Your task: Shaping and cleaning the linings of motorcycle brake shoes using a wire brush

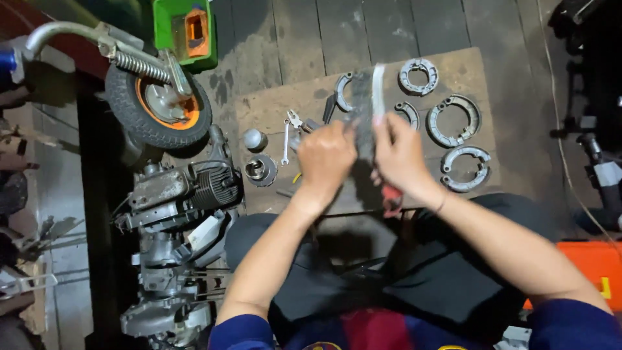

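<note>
Engine: grey metal engine block w/ cooling fins [184, 188], lying on the floor left of the person's knees, more grey machine parts below it.
Wheel: small black rubber tyre on an orange-and-silver rim [159, 107], upper left, coil spring and bent chrome tube above it.
Board: flat brown cardboard sheet [272, 110] spread on the dark plank floor, carries the small parts.
Crate: green plastic box w/ orange insert [186, 29], top edge, behind wheel.
Left hand: [325, 159] fingers curled shut on the left side of the dark grey curved brake shoe [361, 120], held up over the board's centre.
Right hand: [400, 155] closed grip on the same shoe's right side; a pale strip stands up along its edge, blurred.
Spare shoes: grey half-ring brake shoe pairs [453, 120], on the board right of the hands, well apart from each other.
Cylinder: short silver metal cup-shaped part [261, 170], near board's left edge, round grey knob just above it.
Wrench: slim silver spanner [286, 141], flat on board, just left of the left hand.
</note>
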